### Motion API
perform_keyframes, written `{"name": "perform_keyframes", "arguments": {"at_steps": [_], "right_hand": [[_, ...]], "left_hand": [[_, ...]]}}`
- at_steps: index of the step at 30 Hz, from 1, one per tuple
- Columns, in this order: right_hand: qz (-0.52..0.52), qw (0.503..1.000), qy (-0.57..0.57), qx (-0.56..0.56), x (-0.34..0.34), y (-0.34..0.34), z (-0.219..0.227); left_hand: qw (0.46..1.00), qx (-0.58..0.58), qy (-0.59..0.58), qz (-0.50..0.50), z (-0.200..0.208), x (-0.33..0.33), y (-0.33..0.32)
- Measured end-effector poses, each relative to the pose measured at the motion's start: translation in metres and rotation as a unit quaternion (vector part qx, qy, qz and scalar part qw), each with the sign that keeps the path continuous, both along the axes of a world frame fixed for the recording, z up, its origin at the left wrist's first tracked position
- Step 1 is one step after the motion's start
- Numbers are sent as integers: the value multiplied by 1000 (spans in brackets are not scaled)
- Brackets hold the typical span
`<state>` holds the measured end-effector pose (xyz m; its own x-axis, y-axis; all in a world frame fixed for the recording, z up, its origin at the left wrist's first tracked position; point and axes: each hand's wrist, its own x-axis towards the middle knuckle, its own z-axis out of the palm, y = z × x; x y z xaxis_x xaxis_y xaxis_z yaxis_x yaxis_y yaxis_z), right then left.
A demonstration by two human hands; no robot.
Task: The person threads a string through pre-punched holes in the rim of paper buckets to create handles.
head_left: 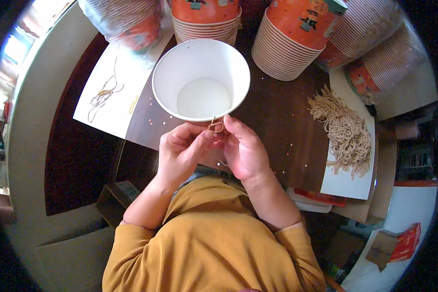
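Observation:
A white paper bucket [204,97] stands in front of me on the table, its open top tilted my way and its inside bare. At its near rim, my left hand [184,148] and my right hand [247,151] come together, both pinching a short tan cord [216,125]. A small loop of the cord shows between the fingertips, and a loose end hangs below them. Whether the cord passes through the bucket's wall is hidden by my fingers. To the right, a heap of similar tan cords [348,136] lies on a white sheet [348,182].
Stacks of orange patterned paper buckets [289,53] line the back of the dark brown table [277,107], some wrapped in clear plastic [126,22]. On the left, thin tangled strings [102,97] lie on a white board [114,82]. A cardboard box [119,199] sits below the table's left edge.

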<state>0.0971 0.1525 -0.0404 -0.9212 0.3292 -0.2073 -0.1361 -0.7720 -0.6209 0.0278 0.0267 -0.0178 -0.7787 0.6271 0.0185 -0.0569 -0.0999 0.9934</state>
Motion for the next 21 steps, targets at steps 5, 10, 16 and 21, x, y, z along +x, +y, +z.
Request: {"name": "perform_keyframes", "arguments": {"at_steps": [5,10,16,21], "right_hand": [[-35,996,-31,75,0,2,-4],[-53,995,-38,70,1,2,-4],[-46,995,-52,72,0,2,3],[-44,993,-43,103,1,0,10]], "left_hand": [[994,-55,94,11,-2,-2,-5],[987,-61,144,22,1,-3,-6],[977,-78,190,55,2,-2,-4],[993,-35,107,32,1,-1,-6]]}}
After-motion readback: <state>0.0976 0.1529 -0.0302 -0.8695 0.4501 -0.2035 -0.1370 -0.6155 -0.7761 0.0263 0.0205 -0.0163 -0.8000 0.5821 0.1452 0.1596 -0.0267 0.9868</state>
